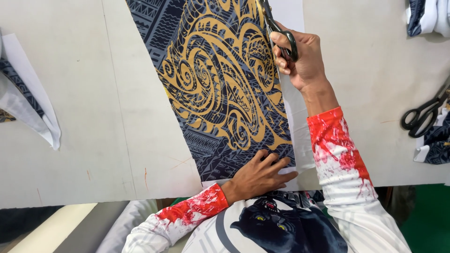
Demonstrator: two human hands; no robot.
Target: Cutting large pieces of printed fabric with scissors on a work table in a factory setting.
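A long piece of dark navy fabric (220, 89) printed with gold swirling patterns lies on the pale table (84, 107), with a white unprinted margin along its right edge. My right hand (302, 58) grips black-handled scissors (276, 28) at the far part of that edge, blades pointing away from me. My left hand (260, 175) lies flat, fingers spread, on the near end of the fabric close to the table's front edge. Both sleeves are white with red splashes.
A second pair of black scissors (424, 115) rests at the right on the table beside folded printed pieces (433, 145). A white and dark fabric scrap (28, 98) lies at the left. More cloth (426, 16) sits at the top right corner.
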